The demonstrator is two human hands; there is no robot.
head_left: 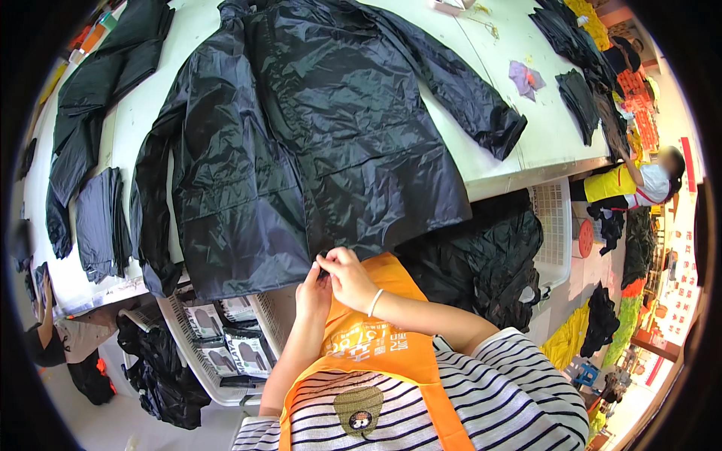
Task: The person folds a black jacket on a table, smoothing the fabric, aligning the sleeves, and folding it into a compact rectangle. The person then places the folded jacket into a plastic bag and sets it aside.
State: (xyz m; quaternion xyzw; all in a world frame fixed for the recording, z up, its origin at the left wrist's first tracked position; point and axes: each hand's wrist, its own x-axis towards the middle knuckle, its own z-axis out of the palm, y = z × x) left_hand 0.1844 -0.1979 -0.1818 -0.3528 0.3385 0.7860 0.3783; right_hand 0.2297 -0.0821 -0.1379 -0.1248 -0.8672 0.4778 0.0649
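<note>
A shiny black rain jacket (353, 120) lies spread on the white table, front side up, its sleeves out to both sides and its hem hanging at the near edge. Both my hands meet at the bottom of its front opening. My left hand (312, 293) pinches the hem there with thumb and fingers. Close against it, my right hand (348, 276) is also closed on the jacket's edge, a white band round its wrist. What exactly lies between the fingertips is too small to make out.
Folded black garments (103, 222) lie on the table at left, more (577, 105) at right. Beneath the table edge stand a white basket (184, 331) of packaged garments and a white crate (553, 233) beside heaped black fabric (481, 263). A person in yellow (613, 184) works at far right.
</note>
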